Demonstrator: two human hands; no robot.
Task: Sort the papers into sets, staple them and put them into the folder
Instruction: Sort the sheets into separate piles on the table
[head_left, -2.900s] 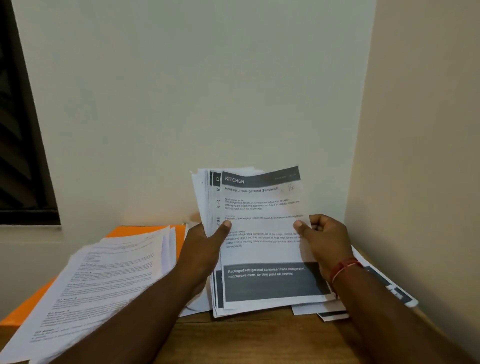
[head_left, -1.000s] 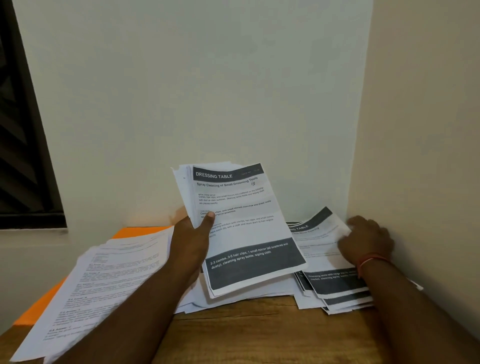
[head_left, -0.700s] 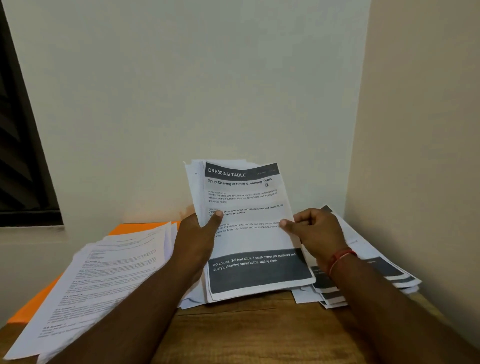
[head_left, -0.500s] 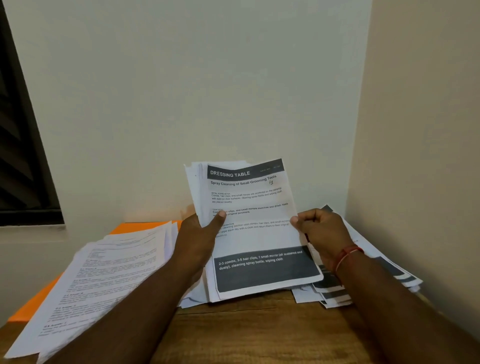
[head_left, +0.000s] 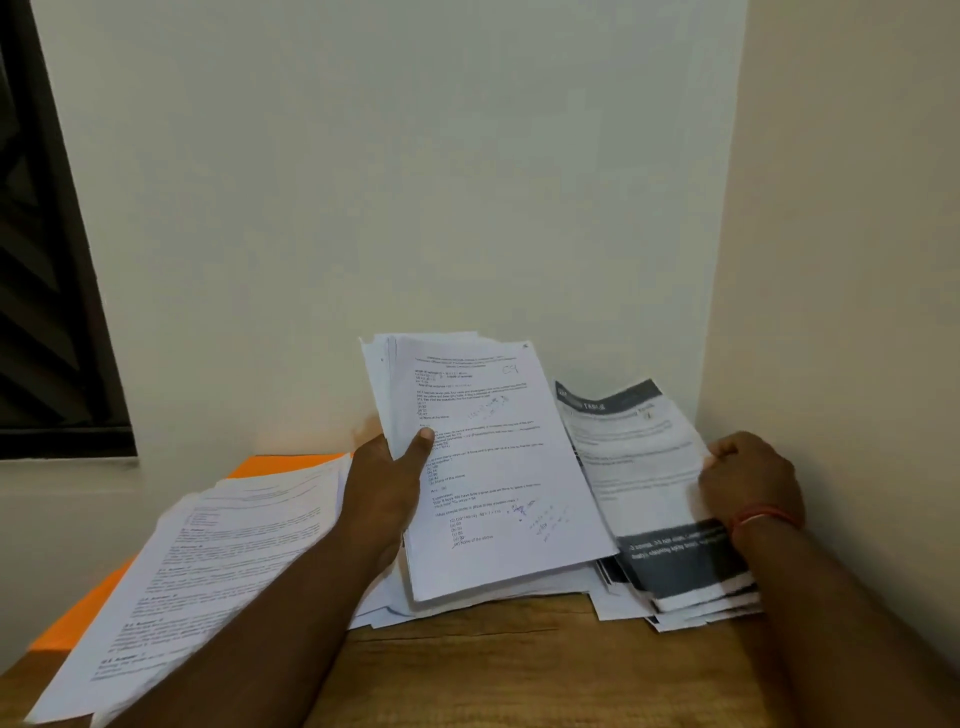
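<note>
Left hand (head_left: 382, 493) grips stack (head_left: 498, 467) — right hand (head_left: 748, 478) holds sheet (head_left: 639, 457) — papers (head_left: 223, 551) cover folder (head_left: 280, 465)

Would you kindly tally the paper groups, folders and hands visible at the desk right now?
Paper groups: 3 (text-page pile, held stack, dark-banner pile; loose sheets beneath are not counted apart)
Orange folder: 1
Hands: 2 (left hand, right hand)
Total: 6
</note>
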